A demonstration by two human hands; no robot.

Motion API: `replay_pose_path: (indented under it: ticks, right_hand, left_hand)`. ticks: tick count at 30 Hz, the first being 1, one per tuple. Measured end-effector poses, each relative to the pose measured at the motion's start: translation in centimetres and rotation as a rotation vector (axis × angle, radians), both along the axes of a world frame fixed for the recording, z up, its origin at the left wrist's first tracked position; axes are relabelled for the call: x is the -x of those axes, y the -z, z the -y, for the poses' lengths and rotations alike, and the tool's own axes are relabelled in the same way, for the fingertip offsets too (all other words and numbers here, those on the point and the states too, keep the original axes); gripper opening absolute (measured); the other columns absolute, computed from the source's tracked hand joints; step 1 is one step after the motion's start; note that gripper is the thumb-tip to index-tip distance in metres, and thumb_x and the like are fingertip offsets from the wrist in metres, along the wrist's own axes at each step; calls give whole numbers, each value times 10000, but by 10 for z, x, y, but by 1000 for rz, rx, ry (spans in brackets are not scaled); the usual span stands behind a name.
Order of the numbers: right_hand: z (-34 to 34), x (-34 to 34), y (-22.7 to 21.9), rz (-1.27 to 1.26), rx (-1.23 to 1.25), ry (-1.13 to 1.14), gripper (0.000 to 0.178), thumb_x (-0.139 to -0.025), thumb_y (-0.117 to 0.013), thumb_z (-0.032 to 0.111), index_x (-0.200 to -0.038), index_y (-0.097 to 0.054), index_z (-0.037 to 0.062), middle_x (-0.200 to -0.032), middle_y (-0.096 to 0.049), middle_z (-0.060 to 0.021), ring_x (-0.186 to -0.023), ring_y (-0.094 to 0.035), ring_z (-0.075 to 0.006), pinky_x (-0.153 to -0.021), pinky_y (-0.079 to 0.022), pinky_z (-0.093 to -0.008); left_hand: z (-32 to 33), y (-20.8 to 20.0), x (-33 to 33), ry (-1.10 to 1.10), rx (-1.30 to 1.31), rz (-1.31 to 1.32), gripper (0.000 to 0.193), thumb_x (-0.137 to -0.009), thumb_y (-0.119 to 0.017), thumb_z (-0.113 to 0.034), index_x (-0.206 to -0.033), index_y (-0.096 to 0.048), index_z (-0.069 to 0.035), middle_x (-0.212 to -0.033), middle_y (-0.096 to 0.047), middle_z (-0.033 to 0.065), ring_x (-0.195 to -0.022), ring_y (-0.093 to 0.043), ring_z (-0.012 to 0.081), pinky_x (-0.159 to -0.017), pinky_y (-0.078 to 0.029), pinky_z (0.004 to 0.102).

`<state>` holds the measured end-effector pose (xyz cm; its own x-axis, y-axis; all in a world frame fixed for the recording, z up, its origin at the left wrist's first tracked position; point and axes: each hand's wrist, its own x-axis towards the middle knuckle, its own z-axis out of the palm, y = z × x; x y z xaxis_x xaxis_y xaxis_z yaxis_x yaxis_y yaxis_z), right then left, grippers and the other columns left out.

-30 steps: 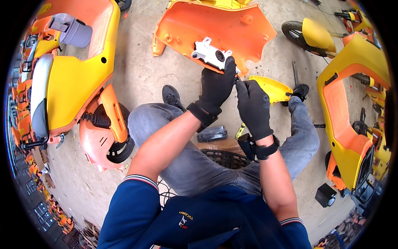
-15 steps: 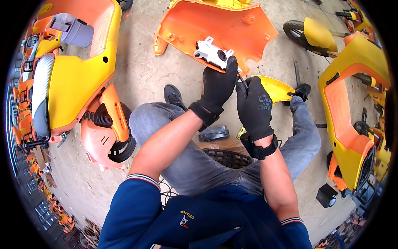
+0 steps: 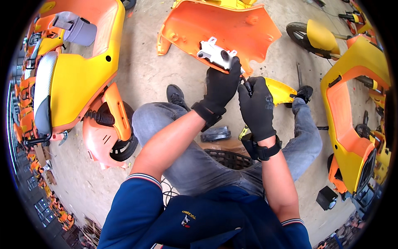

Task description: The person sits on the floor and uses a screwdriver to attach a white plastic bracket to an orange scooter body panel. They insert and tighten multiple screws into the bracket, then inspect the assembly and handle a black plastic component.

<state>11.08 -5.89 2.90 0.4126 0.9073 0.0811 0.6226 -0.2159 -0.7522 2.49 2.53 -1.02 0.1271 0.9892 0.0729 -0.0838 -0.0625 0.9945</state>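
Observation:
In front of me is a curved orange plastic scooter panel (image 3: 224,27), its hollow inner side facing up. A white bracket-like part (image 3: 212,50) with a dark round opening lies inside its near edge. My left hand (image 3: 219,89), in a black glove, grips that near edge, its thumb up against the white part and its other fingers mostly hidden. My right hand (image 3: 258,112), also gloved, is closed round the dark handle of a screwdriver (image 3: 248,85). Its shaft points up toward the panel's edge beside my left thumb; whether the tip touches a screw I cannot tell.
A yellow panel (image 3: 280,90) lies beyond my right hand. Between my legs are a clear-and-black lamp-like part (image 3: 215,134) and a black grid-like crate (image 3: 228,159). Yellow-orange scooter bodies stand at left (image 3: 78,87) and right (image 3: 344,124). A black box (image 3: 326,198) sits at lower right.
My right hand has turned slightly at the wrist, and more of the screwdriver handle shows. The whole view has shifted a little; my left hand keeps its hold on the panel.

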Motion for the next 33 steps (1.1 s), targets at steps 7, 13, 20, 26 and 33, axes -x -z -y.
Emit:
replay_pose_path:
  ticks: [7, 13, 20, 26, 33]
  right_hand:
    - [-1, -5, -5, -313, 218, 42, 188, -965, -616, 190, -952, -569, 8, -788, -642, -170, -723, -643, -356, -646, -499, -418]
    - [2, 4, 0, 58, 25, 14, 217, -993, -582, 224, -1030, -537, 15, -797, -647, -187, -737, -654, -372, -641, -512, -414]
    - [0, 7, 1, 108, 83, -26, 250, -991, -582, 247, -1024, -535, 4, -871, -662, -191, -734, -654, -365, -656, -508, -431]
    - [-7, -7, -5, -566, 274, 108, 257, -979, -581, 229, -937, -594, -23, -805, -653, -145, -696, -636, -267, -673, -499, -378]
    - [0, 6, -5, 48, 54, -19, 249, -994, -576, 241, -1009, -532, -4, -825, -659, -179, -741, -660, -341, -664, -508, -409]
  left_hand:
    - [-1, 5, 3, 28, -31, -3, 181, -955, -638, -171, -947, -639, 10, -773, -686, 86, -701, -690, 198, -603, -515, 343]
    - [1, 3, 0, 20, 22, 10, 175, -957, -634, -173, -931, -634, 0, -766, -679, 74, -704, -686, 185, -608, -513, 340]
    - [0, 0, 5, 78, 0, -68, 164, -959, -647, -139, -1004, -624, 17, -875, -671, 66, -783, -666, 152, -645, -508, 318]
    - [-2, 7, 9, 89, -160, -137, 155, -949, -643, -154, -954, -631, 1, -812, -677, 82, -733, -681, 200, -614, -507, 344]
    - [-1, 5, 2, 18, -23, -26, 179, -948, -641, -185, -930, -641, -7, -753, -680, 92, -701, -697, 229, -599, -513, 369]
